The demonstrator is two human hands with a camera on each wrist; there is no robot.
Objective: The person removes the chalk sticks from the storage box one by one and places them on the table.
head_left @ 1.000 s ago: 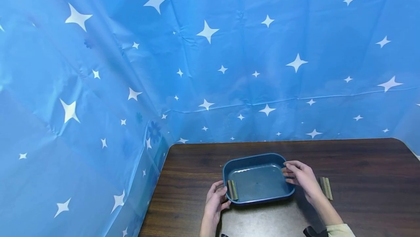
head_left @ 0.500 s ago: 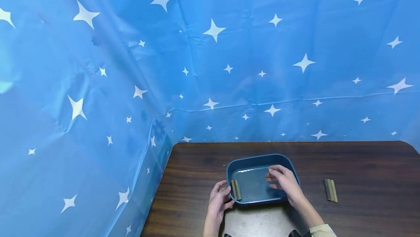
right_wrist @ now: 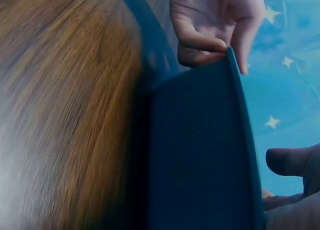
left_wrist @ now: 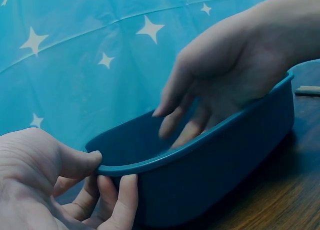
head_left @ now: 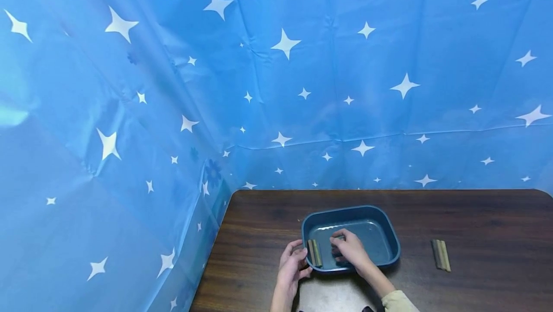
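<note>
Overhead and behind, a blue star-printed backdrop [head_left: 328, 115] hangs past the far edge of the dark wooden table [head_left: 259, 223]. On that table the blue tub [head_left: 377, 241] sits between the person's arms, probably so both hands can reach it easily. The left hand [head_left: 292, 265] pinches its near left rim — thumb over the top, fingers against the outer wall — seemingly to steady it. The right hand [head_left: 351, 248] hangs over the tub's interior, fingers loosely bent downward and gripping nothing visible. Smallest are the sticks: one bundle [head_left: 315, 253] side by side at the tub's left end, another group [head_left: 441, 255] on the table, right of the tub — well apart from both hands.
</note>
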